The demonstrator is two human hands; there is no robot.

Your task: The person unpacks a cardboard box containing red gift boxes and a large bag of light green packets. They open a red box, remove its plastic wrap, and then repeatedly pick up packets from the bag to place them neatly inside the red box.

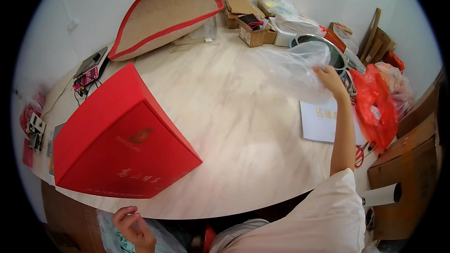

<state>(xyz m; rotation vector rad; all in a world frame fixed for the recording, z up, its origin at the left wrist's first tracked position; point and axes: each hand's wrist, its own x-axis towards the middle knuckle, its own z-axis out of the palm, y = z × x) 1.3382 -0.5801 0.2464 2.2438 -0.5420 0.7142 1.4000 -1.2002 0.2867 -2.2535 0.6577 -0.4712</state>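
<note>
My right hand [328, 79] reaches over the right side of the marble-patterned table [225, 112], closed on the edge of a clear plastic bag [299, 70] that spreads to its left. Behind that bag is a round metal pot [335, 52]. My left hand [135, 226] is just off the table's front edge, palm up with fingers loosely curled, holding nothing. Near it on the table stands a large red box [116, 140] bearing writing and a gold emblem. A white sheet or booklet [316, 123] with gold characters lies partly behind my right forearm.
At the back are a beige round mat or basket with red trim [172, 17] and small cardboard boxes [251, 35]. On the left lies a scale with pink keypad [89, 73]. To the right are a red plastic bag [374, 105], red-handled scissors [359, 156] and a large carton [404, 168].
</note>
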